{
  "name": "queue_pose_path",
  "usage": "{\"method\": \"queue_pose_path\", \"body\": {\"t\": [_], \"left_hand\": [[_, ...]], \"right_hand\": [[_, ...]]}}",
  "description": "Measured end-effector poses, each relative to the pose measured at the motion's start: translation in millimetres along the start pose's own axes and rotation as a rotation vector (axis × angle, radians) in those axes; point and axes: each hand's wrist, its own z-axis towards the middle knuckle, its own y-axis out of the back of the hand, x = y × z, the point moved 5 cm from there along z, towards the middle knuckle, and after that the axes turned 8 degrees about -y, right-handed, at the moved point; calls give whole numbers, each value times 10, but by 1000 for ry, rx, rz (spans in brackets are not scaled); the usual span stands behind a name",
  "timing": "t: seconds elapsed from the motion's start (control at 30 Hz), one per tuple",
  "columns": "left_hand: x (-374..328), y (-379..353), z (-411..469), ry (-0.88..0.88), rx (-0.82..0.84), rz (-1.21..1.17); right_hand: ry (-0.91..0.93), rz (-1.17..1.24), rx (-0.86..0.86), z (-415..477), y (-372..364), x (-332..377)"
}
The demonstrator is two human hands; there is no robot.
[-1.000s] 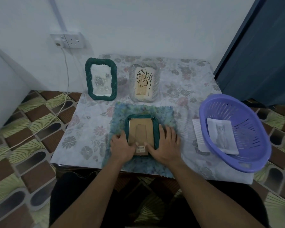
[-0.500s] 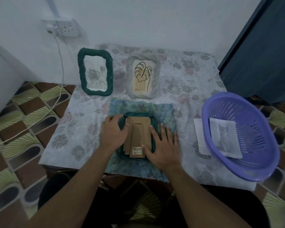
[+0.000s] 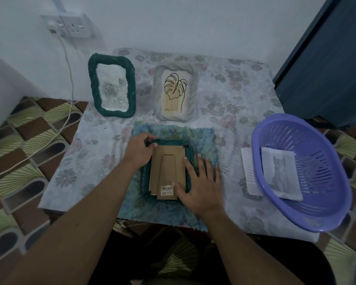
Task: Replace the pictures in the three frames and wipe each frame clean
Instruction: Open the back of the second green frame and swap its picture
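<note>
Cardboard-brown, the backing board [image 3: 168, 171] faces up on a dark green frame [image 3: 189, 150] lying face-down on a blue-green cloth [image 3: 193, 134] in the middle of the floral-covered table [image 3: 234, 89]. The left hand [image 3: 139, 151] curls its fingers round the frame's top-left corner, while the right hand [image 3: 201, 186] lies flat with fingers spread across the frame's right edge and the cloth, thumb on the backing beside a barcode sticker [image 3: 167, 188]. A cat picture [image 3: 280, 173] lies in the purple basket [image 3: 327, 202] to the right.
</note>
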Motion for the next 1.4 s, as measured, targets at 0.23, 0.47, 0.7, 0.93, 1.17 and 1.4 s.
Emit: {"method": "queue_pose_path", "body": {"t": [0.23, 0.47, 0.7, 0.93, 1.17, 1.4], "left_hand": [[10, -34, 115, 71, -64, 8], [-12, -53, 56, 70, -164, -11], [65, 17, -377, -182, -154, 33], [242, -141, -871, -142, 50, 559], [282, -174, -926, -145, 79, 604], [282, -163, -922, -137, 85, 593]], "right_hand": [[-2, -1, 5, 3, 8, 7], [2, 22, -8, -3, 14, 6], [-6, -7, 5, -1, 6, 8], [-12, -28, 9, -6, 13, 5], [-23, -38, 11, -4, 15, 8], [-29, -37, -8, -9, 10, 13]]}}
